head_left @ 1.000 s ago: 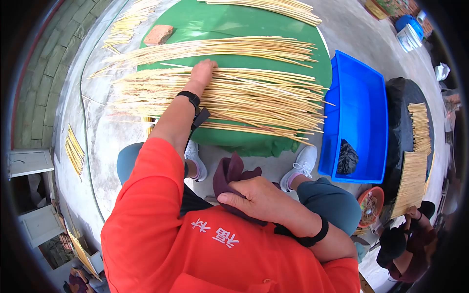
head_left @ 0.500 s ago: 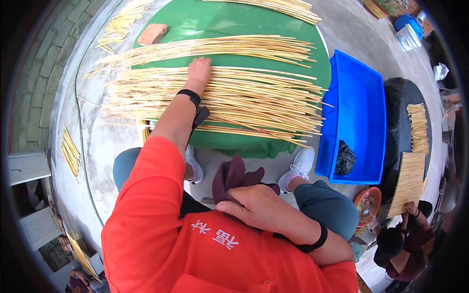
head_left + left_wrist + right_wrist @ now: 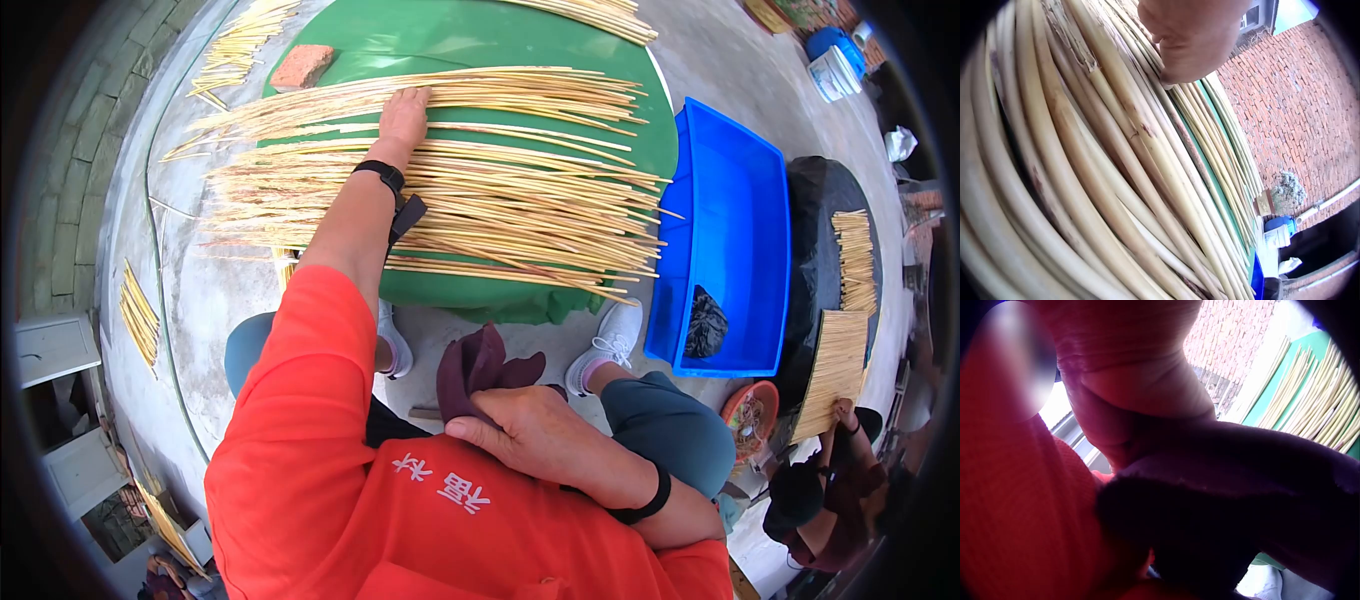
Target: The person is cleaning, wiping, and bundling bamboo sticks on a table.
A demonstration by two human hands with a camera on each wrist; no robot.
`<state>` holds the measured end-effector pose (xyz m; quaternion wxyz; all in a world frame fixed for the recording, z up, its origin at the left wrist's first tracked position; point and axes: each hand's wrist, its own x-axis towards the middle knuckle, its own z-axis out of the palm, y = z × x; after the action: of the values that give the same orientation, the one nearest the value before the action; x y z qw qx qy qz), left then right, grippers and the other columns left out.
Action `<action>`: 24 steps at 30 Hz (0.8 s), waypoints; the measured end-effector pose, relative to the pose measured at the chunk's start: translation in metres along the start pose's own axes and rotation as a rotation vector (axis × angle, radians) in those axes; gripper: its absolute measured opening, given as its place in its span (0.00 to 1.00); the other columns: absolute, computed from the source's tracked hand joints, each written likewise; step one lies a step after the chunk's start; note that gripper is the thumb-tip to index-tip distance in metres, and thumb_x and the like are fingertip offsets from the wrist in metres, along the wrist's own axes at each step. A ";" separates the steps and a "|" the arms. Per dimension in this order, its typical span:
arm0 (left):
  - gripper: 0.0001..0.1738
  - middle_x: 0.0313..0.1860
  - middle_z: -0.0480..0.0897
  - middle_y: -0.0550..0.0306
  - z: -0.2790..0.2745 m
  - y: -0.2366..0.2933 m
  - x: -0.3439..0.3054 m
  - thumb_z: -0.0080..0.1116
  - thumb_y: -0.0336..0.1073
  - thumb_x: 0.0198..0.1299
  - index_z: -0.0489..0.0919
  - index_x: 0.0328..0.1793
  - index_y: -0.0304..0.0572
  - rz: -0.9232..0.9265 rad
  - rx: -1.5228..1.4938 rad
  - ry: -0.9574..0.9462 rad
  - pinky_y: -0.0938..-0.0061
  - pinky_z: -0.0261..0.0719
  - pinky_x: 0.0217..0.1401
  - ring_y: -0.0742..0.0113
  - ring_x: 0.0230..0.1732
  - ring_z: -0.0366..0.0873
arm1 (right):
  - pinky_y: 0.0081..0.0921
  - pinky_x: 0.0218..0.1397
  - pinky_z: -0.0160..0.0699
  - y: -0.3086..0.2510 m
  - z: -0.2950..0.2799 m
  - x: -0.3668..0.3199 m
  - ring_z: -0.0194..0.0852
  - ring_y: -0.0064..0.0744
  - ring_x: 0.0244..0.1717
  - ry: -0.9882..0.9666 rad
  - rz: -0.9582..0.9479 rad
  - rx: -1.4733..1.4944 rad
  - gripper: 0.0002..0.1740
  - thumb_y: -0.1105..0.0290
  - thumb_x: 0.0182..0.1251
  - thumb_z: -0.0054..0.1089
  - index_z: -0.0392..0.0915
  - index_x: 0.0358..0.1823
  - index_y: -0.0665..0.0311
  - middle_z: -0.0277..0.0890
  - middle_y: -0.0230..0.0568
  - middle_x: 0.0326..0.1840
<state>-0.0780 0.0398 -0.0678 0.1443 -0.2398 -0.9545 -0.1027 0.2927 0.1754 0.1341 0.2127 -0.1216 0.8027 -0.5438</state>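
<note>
My left hand (image 3: 404, 115) is on a few dry, straw-coloured stalks (image 3: 545, 136) between the far bundle (image 3: 520, 88) and the near spread of stalks (image 3: 540, 200). Its fingers curl over them at the far bundle's edge. In the left wrist view the thumb side of the hand (image 3: 1194, 44) touches the stalks; the palm side is hidden. My right hand (image 3: 540, 428) grips a folded maroon cloth (image 3: 480, 370) low in front of my chest. That cloth (image 3: 1229, 469) fills much of the right wrist view.
The stalks lie on a green-covered round table (image 3: 480, 297). A brick (image 3: 302, 68) rests at its far left. To the right stand a blue bin (image 3: 745, 240) with a black bag (image 3: 706, 325) and a red bowl (image 3: 752, 412). A person (image 3: 825, 500) works at lower right.
My left hand has moved away from me, from the near spread to the far bundle, and a few stalks have shifted with it. My right hand still holds the cloth.
</note>
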 end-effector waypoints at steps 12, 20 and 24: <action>0.14 0.43 0.78 0.58 0.004 0.003 0.004 0.52 0.28 0.50 0.74 0.45 0.48 -0.019 0.153 -0.156 0.62 0.69 0.49 0.57 0.49 0.72 | 0.41 0.28 0.69 0.000 -0.004 0.003 0.72 0.51 0.27 -0.045 0.010 -0.049 0.24 0.51 0.64 0.46 0.68 0.23 0.66 0.72 0.49 0.22; 0.11 0.43 0.79 0.59 0.002 0.005 0.003 0.50 0.29 0.53 0.74 0.43 0.49 -0.017 0.150 -0.199 0.61 0.69 0.46 0.58 0.48 0.73 | 0.41 0.28 0.68 0.002 -0.002 0.002 0.72 0.51 0.27 -0.037 0.005 -0.063 0.24 0.51 0.65 0.45 0.68 0.23 0.67 0.72 0.49 0.22; 0.08 0.37 0.79 0.58 0.003 -0.002 0.001 0.59 0.33 0.47 0.76 0.36 0.48 0.057 0.094 -0.154 0.62 0.71 0.43 0.55 0.43 0.74 | 0.41 0.28 0.69 0.002 -0.003 0.003 0.72 0.51 0.27 -0.041 0.007 -0.053 0.24 0.51 0.65 0.45 0.68 0.24 0.67 0.72 0.49 0.23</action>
<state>-0.0808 0.0392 -0.0704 0.0844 -0.2673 -0.9593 -0.0350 0.2892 0.1769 0.1329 0.2275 -0.1355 0.8127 -0.5191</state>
